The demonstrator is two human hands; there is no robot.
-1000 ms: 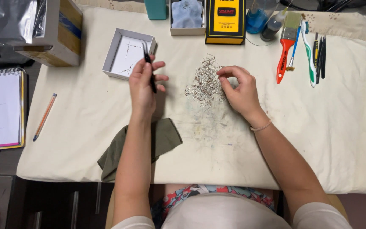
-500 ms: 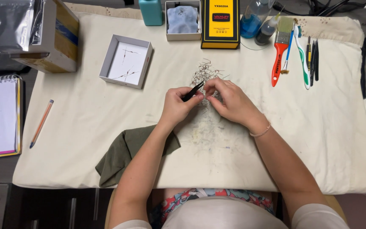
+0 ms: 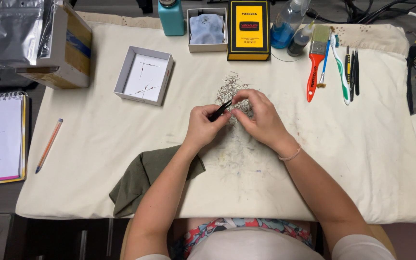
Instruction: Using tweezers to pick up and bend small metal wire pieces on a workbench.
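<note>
Two hands, left hand gripping tweezers, wire tangle

Yellow-black box stands at the table's far edge; cardboard carton far left.

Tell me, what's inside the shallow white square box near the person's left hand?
Inside the shallow white square box lie a few thin, dark wire-like pieces on the pale bottom. They are too small to identify. Nothing covers them; the box is open, without a lid.

Head camera looks steeply, perhaps straight, down onto the table.
</note>
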